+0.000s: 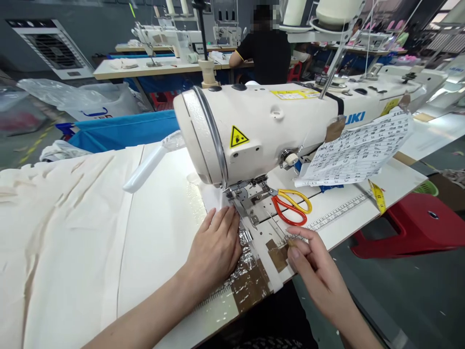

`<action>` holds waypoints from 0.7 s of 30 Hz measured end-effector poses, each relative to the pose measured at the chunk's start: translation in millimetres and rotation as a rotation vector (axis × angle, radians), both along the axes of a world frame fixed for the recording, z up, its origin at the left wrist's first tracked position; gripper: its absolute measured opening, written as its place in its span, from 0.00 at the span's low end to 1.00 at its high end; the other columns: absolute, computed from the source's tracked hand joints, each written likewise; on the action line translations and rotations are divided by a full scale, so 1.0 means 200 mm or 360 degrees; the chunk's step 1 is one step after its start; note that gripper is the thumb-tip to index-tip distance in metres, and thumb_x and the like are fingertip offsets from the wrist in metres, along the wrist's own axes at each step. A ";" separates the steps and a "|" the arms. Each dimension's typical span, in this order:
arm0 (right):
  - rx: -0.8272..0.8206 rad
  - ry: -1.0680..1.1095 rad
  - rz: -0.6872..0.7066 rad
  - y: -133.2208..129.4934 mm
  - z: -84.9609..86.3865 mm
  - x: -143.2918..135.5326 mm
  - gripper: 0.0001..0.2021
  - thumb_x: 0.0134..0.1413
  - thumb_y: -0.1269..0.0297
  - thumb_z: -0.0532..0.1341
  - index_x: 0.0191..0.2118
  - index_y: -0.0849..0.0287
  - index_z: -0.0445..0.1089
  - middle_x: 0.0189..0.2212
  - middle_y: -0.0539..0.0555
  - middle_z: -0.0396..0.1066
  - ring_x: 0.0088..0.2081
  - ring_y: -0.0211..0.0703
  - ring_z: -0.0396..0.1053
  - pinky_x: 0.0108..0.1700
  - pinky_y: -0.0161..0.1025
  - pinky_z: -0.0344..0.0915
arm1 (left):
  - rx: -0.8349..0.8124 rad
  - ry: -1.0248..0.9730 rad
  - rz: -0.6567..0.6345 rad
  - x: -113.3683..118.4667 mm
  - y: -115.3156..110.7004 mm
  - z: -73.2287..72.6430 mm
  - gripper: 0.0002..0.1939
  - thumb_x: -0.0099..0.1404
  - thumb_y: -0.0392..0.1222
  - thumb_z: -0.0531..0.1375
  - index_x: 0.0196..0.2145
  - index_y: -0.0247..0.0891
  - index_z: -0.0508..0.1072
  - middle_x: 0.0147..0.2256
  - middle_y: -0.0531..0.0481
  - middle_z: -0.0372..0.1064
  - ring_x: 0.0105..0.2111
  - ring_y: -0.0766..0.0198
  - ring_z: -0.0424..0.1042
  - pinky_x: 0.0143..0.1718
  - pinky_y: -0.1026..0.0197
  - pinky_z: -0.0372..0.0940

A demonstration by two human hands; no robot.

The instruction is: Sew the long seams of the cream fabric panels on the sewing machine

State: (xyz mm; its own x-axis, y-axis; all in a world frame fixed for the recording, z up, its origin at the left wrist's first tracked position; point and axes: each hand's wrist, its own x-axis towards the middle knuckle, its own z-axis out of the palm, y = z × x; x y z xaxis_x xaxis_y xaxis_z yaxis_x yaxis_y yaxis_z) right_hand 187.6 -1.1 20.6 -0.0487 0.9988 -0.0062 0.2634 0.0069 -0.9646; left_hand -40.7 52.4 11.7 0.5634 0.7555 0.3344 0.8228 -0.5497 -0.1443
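Note:
My left hand (218, 242) lies flat with its fingers stretched out, pressing on white fabric (211, 196) just in front of the sewing machine's (247, 131) needle area. My right hand (312, 261) is closed in a pinch on slim metal tweezers (279, 227), whose tips point toward the machine bed; the grip partly hides them. Between the hands, a narrow white strip (269, 266) runs from the presser foot area to the table's front edge. Scissors with red and yellow handles (292, 208) lie right of the needle area, beyond my right hand.
Cream fabric (54, 232) spreads over the table's left side. Handwritten paper sheets (356, 150) hang on the machine's right. A printed ruler (341, 211) and yellow tape measure (378, 196) are at right, near a red stool (410, 225). A co-worker (267, 53) sits behind.

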 end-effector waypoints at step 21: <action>0.0991 -0.0930 0.0461 0.20 -0.03 -0.30 0.12 0.68 0.69 0.50 0.50 0.62 0.66 0.34 0.57 0.71 0.34 0.47 0.71 0.33 0.39 0.66 | -0.0251 -0.0292 0.0068 -0.03 0.09 0.01 0.20 0.71 0.38 0.47 0.54 0.23 0.65 0.48 0.34 0.65 0.47 0.51 0.65 0.48 0.49 0.68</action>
